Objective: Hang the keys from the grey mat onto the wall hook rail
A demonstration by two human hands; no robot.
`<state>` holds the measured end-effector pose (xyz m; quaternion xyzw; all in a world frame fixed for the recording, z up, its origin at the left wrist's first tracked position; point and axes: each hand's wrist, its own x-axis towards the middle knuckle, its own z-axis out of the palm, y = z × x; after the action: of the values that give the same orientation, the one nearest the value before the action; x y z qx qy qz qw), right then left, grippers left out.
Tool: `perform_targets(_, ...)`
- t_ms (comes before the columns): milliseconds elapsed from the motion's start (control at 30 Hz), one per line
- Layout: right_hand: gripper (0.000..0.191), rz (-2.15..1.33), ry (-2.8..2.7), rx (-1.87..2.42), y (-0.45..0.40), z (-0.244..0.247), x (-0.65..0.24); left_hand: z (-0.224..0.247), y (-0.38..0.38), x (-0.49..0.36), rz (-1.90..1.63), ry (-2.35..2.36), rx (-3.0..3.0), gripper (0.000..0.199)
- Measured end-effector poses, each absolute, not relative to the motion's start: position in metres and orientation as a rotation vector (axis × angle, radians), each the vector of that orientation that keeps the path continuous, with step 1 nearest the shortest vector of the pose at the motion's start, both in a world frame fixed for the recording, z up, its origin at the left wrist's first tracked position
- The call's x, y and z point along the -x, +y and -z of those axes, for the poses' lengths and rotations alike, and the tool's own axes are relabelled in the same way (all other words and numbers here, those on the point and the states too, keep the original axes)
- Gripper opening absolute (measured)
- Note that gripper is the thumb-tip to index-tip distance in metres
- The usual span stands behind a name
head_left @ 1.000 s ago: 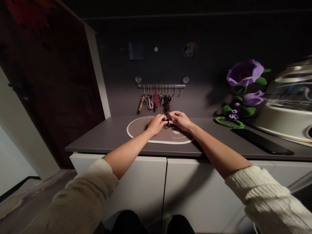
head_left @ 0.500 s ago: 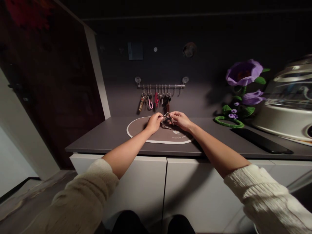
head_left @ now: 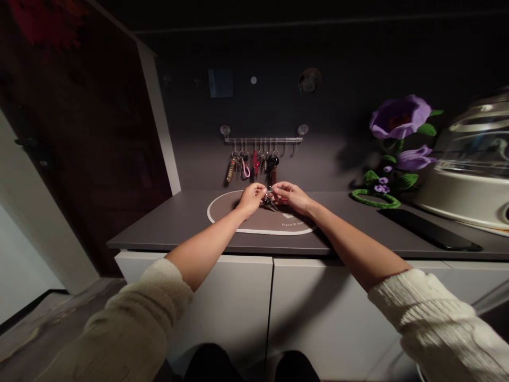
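Above the brown oval mat [head_left: 222,212], my left hand [head_left: 252,198] pinches one side of a bunch of keys [head_left: 271,203] on a metal ring. My right hand [head_left: 293,197] grips the same bunch from the other side, its fingertips close to the left ones. Several metal keys dangle between the hands, and a small red piece shows by the right fingers. Exactly which part each fingertip holds is too small to make out. Behind, on the wall, a clear hook rail [head_left: 263,140] carries several hanging key sets, among them a pink loop [head_left: 246,168] and a red key holder [head_left: 255,163].
The mat lies on a dark grey counter [head_left: 167,223] over white cabinet doors [head_left: 230,297]. To the right are a purple artificial flower [head_left: 400,119] with a green ring base, a black phone-like slab [head_left: 429,231] and a cream appliance [head_left: 461,193]. A dark door [head_left: 99,159] stands left.
The keys have shifted between my fingers, and a red piece now shows by my right hand. Both hands stay almost in place over the mat.
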<state>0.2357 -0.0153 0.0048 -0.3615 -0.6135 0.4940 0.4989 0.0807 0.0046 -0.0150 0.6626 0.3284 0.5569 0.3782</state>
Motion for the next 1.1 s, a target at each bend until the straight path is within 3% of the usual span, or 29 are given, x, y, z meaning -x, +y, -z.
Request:
perform_targets(433, 0.034, -0.948, -1.647, 0.882, -0.013, -0.004, -0.234, 0.019, 0.008, -0.08, -1.411, 0.775, -1.72, 0.015)
perform_targets(933, 0.034, -0.923, -1.403, 0.812, -0.004, -0.027, -0.243, 0.027, 0.016, -0.078, -1.489, 1.032, -1.966, 0.011)
perform_targets(1100, 0.027, -0.914, -1.296, 0.83, 0.008, -0.048, -0.249, 0.026, 0.015, -0.079, -1.473, 1.033, -1.939, 0.01)
